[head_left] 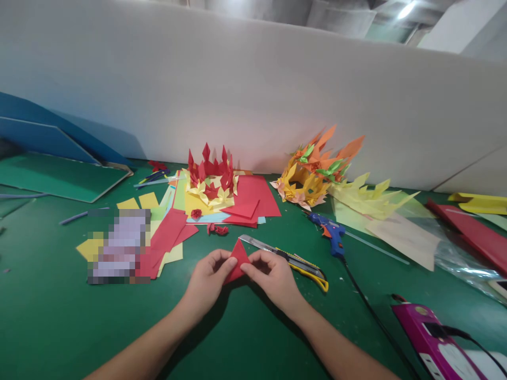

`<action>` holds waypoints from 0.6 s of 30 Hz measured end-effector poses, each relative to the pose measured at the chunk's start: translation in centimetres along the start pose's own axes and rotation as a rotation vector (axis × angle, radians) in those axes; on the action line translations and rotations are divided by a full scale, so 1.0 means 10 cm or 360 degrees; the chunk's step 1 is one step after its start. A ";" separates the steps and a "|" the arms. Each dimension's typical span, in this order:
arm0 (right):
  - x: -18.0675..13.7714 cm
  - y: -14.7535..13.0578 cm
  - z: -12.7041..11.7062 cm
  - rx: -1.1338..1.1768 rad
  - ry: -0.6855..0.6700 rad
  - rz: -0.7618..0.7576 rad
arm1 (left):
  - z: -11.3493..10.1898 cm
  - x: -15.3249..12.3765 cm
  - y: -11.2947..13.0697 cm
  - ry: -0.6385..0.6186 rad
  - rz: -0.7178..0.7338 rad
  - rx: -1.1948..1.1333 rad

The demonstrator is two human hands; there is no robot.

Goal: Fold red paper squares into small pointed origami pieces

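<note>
A small red piece of folded paper, triangular with its tip pointing away from me, is held between both hands above the green table. My left hand pinches its left side between thumb and fingers. On the opposite side, my right hand grips the paper the same way, thumb on top. Just beyond the right hand lies a yellow-handled utility knife, its blade reaching toward the paper's tip. Small red paper flowers rest a little past the hands.
Behind stand a red and pale yellow paper crown and an orange one. A blue glue gun trails its cable past a magenta power strip. Red sheets lie left, near a blurred-out rectangle. A white partition borders the table.
</note>
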State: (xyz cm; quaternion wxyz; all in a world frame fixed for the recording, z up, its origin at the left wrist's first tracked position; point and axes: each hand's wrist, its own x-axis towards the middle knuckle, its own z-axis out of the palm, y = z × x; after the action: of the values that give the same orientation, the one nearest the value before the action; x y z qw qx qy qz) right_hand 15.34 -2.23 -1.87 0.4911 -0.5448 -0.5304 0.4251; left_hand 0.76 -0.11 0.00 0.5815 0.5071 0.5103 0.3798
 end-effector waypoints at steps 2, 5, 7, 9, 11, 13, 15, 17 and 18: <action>-0.01 -0.01 0.01 -0.0030 0.0015 -0.0032 | 0.02 -0.01 -0.02 0.0026 0.0073 0.0047; -0.02 -0.02 0.02 -0.0007 0.0003 -0.0016 | 0.05 -0.03 -0.02 0.0040 0.0177 0.0102; -0.02 -0.03 0.02 0.0015 -0.0003 0.0008 | 0.05 -0.04 -0.02 0.0001 0.0193 0.0111; -0.02 -0.04 0.02 0.0058 -0.0008 0.0030 | 0.04 -0.03 -0.02 -0.0078 0.0177 0.0090; -0.01 -0.04 0.01 0.0116 -0.0016 0.0065 | 0.02 -0.03 -0.04 -0.0167 0.0154 0.0051; 0.00 -0.04 0.01 0.0141 -0.0008 0.0092 | 0.01 -0.02 -0.06 -0.0231 0.0161 0.0025; 0.00 -0.04 0.00 0.0132 0.0019 0.0091 | 0.01 -0.01 -0.07 -0.0259 0.0178 0.0041; 0.00 -0.03 0.01 0.0116 0.0042 0.0072 | 0.01 0.00 -0.08 -0.0250 0.0182 0.0071; 0.00 -0.03 0.01 0.0112 0.0046 0.0067 | 0.01 0.00 -0.08 -0.0241 0.0166 0.0072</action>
State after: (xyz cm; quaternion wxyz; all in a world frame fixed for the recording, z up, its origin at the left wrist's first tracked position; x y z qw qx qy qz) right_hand 15.18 -2.25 -1.61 0.5086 -0.5443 -0.4963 0.4458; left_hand 0.84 -0.25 -0.80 0.5863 0.5733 0.4462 0.3585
